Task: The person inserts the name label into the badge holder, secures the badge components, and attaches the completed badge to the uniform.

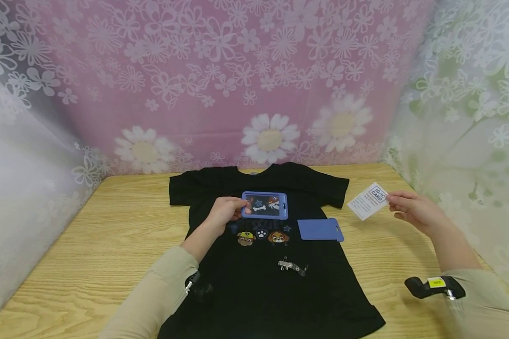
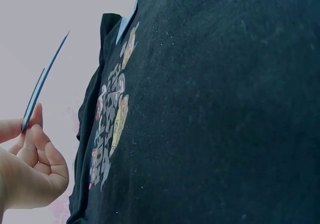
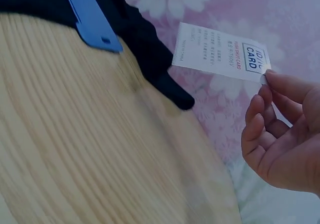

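Observation:
My left hand pinches the left end of a blue card holder frame, raised over a black T-shirt. Through the frame's clear window the shirt's print shows. In the left wrist view the card holder appears edge-on between thumb and fingers. A white paper card printed "ID/IC CARD" is pinched at its corner by my right hand, held up right of the shirt. On the shirt, between the hands, lies a flat blue holder cover with a slot at its right end.
A small badge clip with a strap lies on the shirt below the cartoon print. The wooden table extends on both sides of the shirt. Flowered curtains enclose the back and sides.

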Tool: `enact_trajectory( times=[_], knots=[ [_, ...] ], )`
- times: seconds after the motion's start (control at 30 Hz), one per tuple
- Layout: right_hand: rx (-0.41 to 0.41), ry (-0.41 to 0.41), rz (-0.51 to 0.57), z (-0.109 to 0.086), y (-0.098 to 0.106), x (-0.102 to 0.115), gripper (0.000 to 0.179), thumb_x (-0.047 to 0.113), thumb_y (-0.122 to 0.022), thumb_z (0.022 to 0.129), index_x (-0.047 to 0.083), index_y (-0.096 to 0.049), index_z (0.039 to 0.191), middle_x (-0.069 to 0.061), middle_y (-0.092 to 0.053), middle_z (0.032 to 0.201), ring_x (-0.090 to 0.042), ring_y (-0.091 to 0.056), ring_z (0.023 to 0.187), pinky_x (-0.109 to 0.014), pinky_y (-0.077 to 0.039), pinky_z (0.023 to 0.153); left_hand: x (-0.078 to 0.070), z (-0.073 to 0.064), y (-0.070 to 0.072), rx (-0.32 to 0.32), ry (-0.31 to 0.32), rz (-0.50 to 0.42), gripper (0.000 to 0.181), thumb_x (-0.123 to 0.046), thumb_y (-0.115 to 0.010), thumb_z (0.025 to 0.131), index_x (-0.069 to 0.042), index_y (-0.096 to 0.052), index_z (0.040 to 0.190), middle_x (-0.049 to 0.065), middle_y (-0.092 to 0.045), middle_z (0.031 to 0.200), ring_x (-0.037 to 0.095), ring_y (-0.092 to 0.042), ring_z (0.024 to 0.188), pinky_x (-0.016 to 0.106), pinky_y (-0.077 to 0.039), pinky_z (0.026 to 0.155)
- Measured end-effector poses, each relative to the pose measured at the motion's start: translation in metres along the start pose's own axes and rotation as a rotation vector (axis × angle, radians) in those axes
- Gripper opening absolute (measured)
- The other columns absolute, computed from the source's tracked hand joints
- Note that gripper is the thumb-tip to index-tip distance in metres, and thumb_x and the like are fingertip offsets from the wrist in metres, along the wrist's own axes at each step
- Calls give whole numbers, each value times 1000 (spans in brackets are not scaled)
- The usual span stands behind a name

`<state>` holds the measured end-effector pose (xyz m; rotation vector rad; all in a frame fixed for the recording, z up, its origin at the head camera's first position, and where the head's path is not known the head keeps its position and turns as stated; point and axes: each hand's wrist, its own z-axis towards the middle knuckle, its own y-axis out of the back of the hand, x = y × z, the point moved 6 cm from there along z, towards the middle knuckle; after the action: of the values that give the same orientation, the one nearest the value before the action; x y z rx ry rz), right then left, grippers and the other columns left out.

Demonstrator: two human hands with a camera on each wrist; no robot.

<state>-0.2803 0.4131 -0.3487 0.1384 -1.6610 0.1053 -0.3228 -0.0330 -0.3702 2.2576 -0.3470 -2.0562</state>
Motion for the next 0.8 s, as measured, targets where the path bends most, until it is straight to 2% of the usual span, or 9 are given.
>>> enact_trajectory(
  times=[0.13, 0.27, 0.43, 0.63, 0.8],
  knots=[
    [24, -18, 145, 5, -18, 4, 22, 9, -50, 96, 15, -71, 92, 2, -62, 84, -11, -57, 73, -24, -47, 64, 1, 0, 0, -8, 5, 7, 27, -18, -57, 89, 4, -69, 100, 0, -59, 71, 13, -51, 68, 26, -42, 64],
    [42, -41, 218, 10, -34, 7, 23, 9, -49, 96, 14, -71, 92, 2, -63, 85, -12, -57, 73, -25, -45, 64, 2, 0, -1, -4, 6, 9, 27, -18, -57, 90, 4, -69, 100, 0, -59, 70, 13, -51, 68, 29, -43, 67],
    [22, -71, 198, 18, -53, 9, 21, 10, -51, 95, 15, -70, 89, 2, -62, 83, -11, -55, 70, -23, -42, 60, 1, 2, -2, 3, -4, 5, 29, -18, -57, 90, 6, -68, 101, 0, -58, 69, 13, -51, 68, 36, -44, 72],
    [27, -96, 182, 27, -82, 12, 21, 8, -51, 95, 15, -68, 85, 2, -62, 80, -9, -55, 68, -23, -41, 60, 1, 3, -1, -2, 1, 4, 29, -18, -56, 90, 6, -68, 101, 3, -60, 71, 13, -52, 68, 31, -43, 69],
    [57, -100, 154, 33, -106, 13, 20, 6, -50, 95, 13, -64, 84, 2, -64, 79, -8, -55, 66, -23, -41, 60, 3, 3, -3, -5, -14, -16, 28, -17, -56, 90, 6, -69, 98, 5, -62, 71, 14, -52, 69, 33, -44, 72]
  ],
)
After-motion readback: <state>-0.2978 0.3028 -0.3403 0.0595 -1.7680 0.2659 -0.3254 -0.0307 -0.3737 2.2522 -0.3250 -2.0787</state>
